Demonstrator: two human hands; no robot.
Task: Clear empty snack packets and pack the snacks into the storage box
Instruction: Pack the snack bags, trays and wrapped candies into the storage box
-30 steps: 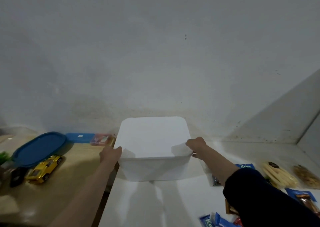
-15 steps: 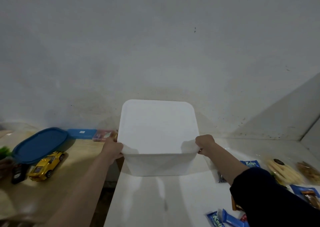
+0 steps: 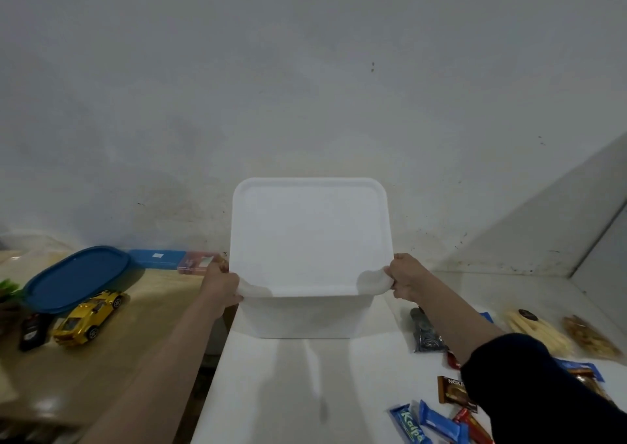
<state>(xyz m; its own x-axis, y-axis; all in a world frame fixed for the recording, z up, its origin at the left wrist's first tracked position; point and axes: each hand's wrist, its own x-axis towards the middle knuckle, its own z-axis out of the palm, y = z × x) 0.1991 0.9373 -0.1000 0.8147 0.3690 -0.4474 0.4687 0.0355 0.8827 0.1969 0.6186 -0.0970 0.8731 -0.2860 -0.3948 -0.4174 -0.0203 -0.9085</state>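
Presently, left hand: grip curled on the near left corner of the white lid. Right hand: grip pinching the near right corner. Lid: tilted up toward the wall, its near edge above the white storage box. Box: on the white surface, against the wall. Snack packets: blue bars, a brown packet, pale sticks, perhaps nuts, right of the box. Wooden surface, left: yellow toy car, blue oval lid.
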